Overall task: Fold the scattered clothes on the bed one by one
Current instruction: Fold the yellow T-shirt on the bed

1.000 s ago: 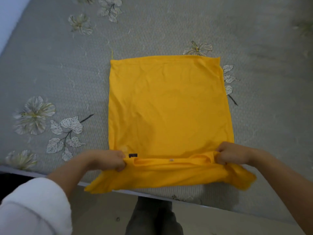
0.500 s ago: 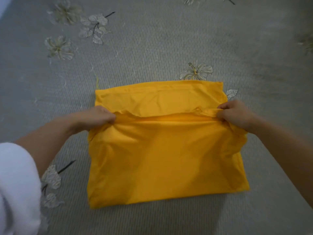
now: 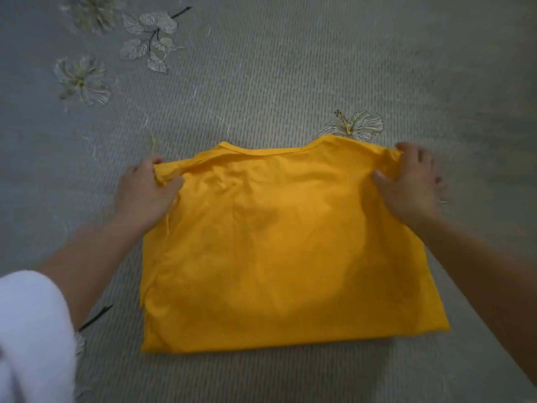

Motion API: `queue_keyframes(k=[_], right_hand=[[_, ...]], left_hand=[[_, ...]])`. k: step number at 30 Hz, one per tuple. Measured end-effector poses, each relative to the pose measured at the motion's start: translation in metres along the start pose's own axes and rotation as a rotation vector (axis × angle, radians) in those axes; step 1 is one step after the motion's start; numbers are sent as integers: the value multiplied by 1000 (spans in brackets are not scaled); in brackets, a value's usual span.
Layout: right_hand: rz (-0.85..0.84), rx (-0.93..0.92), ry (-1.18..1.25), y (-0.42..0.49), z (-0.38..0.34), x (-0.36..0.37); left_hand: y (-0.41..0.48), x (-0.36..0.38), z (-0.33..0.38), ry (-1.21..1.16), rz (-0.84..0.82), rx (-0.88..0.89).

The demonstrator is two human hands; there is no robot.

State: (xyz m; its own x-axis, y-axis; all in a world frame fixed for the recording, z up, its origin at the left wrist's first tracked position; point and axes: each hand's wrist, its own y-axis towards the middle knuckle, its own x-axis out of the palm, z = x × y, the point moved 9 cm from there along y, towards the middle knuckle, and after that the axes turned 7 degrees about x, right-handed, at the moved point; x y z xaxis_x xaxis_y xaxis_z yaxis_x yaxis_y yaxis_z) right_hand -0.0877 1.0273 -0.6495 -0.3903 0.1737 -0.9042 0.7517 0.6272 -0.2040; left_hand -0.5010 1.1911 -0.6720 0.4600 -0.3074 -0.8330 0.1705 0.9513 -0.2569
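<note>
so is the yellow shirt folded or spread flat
Folded: yellow shirt lies doubled; left hand and right hand grip its far corners.

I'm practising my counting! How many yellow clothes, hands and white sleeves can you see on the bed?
yellow shirt: 1
hands: 2 (left hand, right hand)
white sleeve: 1
Total: 4

Both hands out front, each pinching a corner

Bare left hand point(image 3: 145, 196) at 9 o'clock, thumb on top, pinches a far corner of the folded yellow-orange fabric shirt point(image 3: 284, 251). Bare right hand point(image 3: 409, 184) at 3 o'clock grips the other corner. Forearms come in from 7 and 4 o'clock, with a white sleeve point(image 3: 32, 338) on the left.
</note>
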Motion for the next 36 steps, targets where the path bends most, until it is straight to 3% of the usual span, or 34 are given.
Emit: queue_keyframes(k=[4,9,12,14,16,18,22,27,29,32,36], right_hand=[[34,158,32,-18,41,8],[13,221,73,-15,62,9],[63,-18,-40,-38,51,3],[-23,-277,-174,-72,41,21],[-131,-471,-340,-106,50,47],[-190,-461,-417,-121,75,58],[-161,-253,-316,-125,112,48],[-28,47,19,-138,133,21],[50,179,150,-146,150,7],[-8,303,239,-156,169,4],[-170,226,250,-158,165,7]], left_hand=[[-19,14,-24,29,17,-67],[-31,0,-17,25,235,-89],[-61,19,10,162,230,76],[-96,50,40,249,142,328],[-133,85,44,317,26,427],[-159,105,29,353,-13,368],[-180,104,1,395,36,249],[-195,92,-20,350,70,130],[-206,86,-36,308,82,7],[-226,71,-55,117,178,-285],[-241,60,-54,-281,357,-456]])
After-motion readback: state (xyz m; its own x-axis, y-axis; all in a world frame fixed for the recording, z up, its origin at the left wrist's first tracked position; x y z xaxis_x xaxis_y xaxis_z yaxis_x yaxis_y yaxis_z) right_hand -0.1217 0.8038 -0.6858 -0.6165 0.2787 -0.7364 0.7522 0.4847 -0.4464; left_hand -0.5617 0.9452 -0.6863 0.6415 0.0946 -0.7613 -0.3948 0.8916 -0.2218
